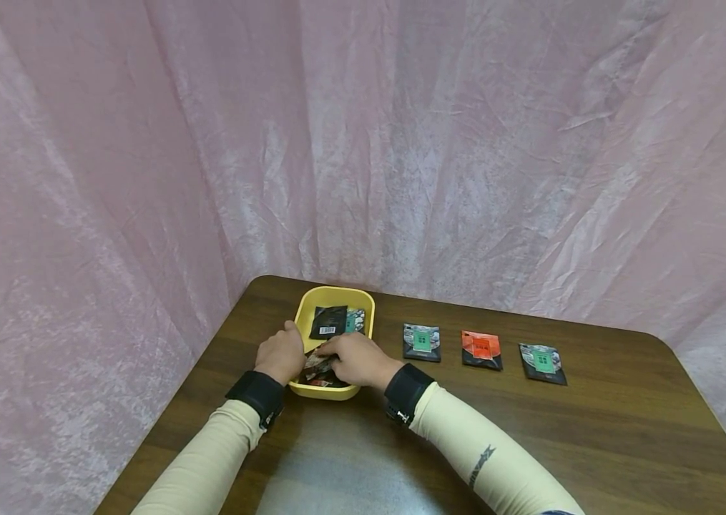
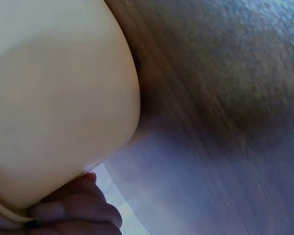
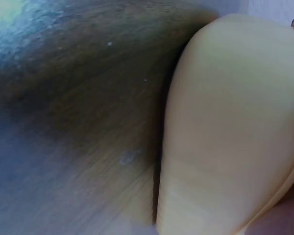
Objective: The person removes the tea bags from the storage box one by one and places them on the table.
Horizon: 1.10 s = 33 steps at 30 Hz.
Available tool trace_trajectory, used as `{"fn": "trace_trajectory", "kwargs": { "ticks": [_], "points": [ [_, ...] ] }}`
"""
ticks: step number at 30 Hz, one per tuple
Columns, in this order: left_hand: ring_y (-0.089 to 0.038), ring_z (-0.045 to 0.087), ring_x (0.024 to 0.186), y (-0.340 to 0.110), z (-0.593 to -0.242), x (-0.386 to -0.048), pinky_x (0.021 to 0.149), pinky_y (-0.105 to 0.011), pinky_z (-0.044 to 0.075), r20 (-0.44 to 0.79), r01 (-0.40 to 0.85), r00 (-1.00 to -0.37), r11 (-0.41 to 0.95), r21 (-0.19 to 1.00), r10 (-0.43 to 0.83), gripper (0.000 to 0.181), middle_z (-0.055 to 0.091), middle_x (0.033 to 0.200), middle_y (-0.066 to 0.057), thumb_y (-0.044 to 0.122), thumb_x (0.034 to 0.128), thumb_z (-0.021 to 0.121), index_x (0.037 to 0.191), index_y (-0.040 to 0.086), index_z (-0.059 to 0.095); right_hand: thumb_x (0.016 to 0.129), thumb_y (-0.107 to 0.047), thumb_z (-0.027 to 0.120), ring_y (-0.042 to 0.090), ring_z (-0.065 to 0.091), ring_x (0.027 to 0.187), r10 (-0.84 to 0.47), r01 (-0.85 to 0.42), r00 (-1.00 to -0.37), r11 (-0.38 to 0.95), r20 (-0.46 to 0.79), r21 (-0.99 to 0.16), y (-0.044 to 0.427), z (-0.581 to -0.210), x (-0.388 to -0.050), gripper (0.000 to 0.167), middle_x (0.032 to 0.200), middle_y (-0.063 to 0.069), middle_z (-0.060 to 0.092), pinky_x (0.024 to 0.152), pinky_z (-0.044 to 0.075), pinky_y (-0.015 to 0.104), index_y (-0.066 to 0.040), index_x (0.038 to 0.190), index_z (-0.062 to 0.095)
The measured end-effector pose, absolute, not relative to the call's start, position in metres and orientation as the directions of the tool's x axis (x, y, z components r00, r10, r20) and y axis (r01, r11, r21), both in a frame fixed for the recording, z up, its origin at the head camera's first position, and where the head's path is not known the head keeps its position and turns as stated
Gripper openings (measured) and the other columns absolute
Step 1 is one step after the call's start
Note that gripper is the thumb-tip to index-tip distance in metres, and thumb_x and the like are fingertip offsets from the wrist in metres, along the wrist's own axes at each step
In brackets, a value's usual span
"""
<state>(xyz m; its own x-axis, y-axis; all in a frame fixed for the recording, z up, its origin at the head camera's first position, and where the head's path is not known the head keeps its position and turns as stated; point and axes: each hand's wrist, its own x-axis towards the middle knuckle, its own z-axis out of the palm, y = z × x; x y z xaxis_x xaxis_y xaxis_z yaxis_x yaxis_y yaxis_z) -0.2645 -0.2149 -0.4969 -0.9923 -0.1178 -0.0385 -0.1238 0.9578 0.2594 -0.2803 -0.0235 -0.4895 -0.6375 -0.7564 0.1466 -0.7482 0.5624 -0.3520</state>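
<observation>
Bin [image 1: 324,393] is yellow, with rounded corners.

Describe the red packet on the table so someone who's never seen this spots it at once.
On the brown table, find the yellow bin. To its right in the head view, the red packet is the middle one in a row of three. Its red label sets it apart from the green-labelled left packet and right packet.

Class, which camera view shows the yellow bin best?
The head view: it looks down on the yellow bin, showing most of its rim and packets inside. The left and right wrist views each show mainly its outer wall, close up and cropped by the frame.
</observation>
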Motion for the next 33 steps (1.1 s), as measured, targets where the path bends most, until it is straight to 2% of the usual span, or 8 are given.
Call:
{"fn": "trace_trajectory", "kwargs": {
  "ticks": [4,8,12,16,25,33],
  "points": [
    [-0.04,0.075,0.086,-0.215,-0.498,-0.266,0.075,-0.056,0.059,-0.051,-0.131,-0.991,0.956,0.263,-0.122,0.039,0.072,0.101,-0.026,0.018,0.0917,0.076,0.112,-0.003,0.05,0.099,-0.006,0.063,0.02,0.072,0.124,-0.76,-0.769,-0.624,0.555,0.182,-0.316,-0.022,-0.493,-0.28,0.035,0.131,0.002,0.078,0.106,0.057,0.036,-0.015,0.129,0.078],
    [-0.039,0.074,0.087,-0.214,-0.498,-0.268,0.076,-0.055,0.059,-0.072,-0.144,-0.989,0.954,0.265,-0.129,0.039,0.072,0.102,-0.025,0.018,0.0927,0.075,0.114,-0.003,0.05,0.103,-0.012,0.064,0.02,0.07,0.125,-0.776,-0.809,-0.585,0.537,0.237,-0.24,-0.018,-0.493,-0.28,0.029,0.131,0.0,0.078,0.11,0.053,0.035,-0.017,0.127,0.079],
    [-0.039,0.074,0.086,-0.214,-0.5,-0.268,0.075,-0.055,0.059,-0.068,-0.141,-0.99,0.953,0.267,-0.127,0.038,0.072,0.102,-0.025,0.018,0.0927,0.074,0.114,-0.003,0.05,0.103,-0.013,0.066,0.019,0.071,0.122,-0.78,-0.838,-0.544,0.517,0.308,-0.172,-0.012,-0.491,-0.277,0.026,0.128,-0.002,0.079,0.109,0.052,0.035,-0.018,0.123,0.081],
    [-0.04,0.074,0.085,-0.215,-0.501,-0.267,0.075,-0.056,0.059,-0.051,-0.131,-0.991,0.956,0.263,-0.122,0.039,0.072,0.101,-0.027,0.017,0.0919,0.075,0.114,-0.005,0.05,0.102,-0.013,0.068,0.021,0.071,0.119,-0.771,-0.847,-0.529,0.505,0.354,-0.164,-0.005,-0.486,-0.274,0.024,0.126,0.0,0.08,0.106,0.053,0.036,-0.017,0.121,0.082],
    [-0.04,0.073,0.086,-0.215,-0.498,-0.266,0.076,-0.057,0.058,-0.063,-0.146,-0.989,0.95,0.276,-0.133,0.041,0.071,0.102,-0.027,0.016,0.0909,0.075,0.116,-0.005,0.05,0.103,-0.013,0.065,0.023,0.068,0.123,-0.728,-0.822,-0.565,0.54,0.388,-0.183,0.023,-0.478,-0.269,0.028,0.132,0.001,0.078,0.108,0.052,0.041,-0.02,0.127,0.079],
    [-0.036,0.071,0.084,-0.213,-0.498,-0.266,0.077,-0.055,0.058,-0.085,-0.164,-0.986,0.948,0.272,-0.147,0.042,0.071,0.101,-0.025,0.017,0.0925,0.074,0.119,-0.006,0.05,0.093,0.001,0.064,0.027,0.069,0.123,-0.611,-0.778,-0.609,0.584,0.506,-0.232,0.083,-0.469,-0.259,0.041,0.13,0.007,0.078,0.102,0.054,0.049,-0.014,0.129,0.078]
  ]
}}
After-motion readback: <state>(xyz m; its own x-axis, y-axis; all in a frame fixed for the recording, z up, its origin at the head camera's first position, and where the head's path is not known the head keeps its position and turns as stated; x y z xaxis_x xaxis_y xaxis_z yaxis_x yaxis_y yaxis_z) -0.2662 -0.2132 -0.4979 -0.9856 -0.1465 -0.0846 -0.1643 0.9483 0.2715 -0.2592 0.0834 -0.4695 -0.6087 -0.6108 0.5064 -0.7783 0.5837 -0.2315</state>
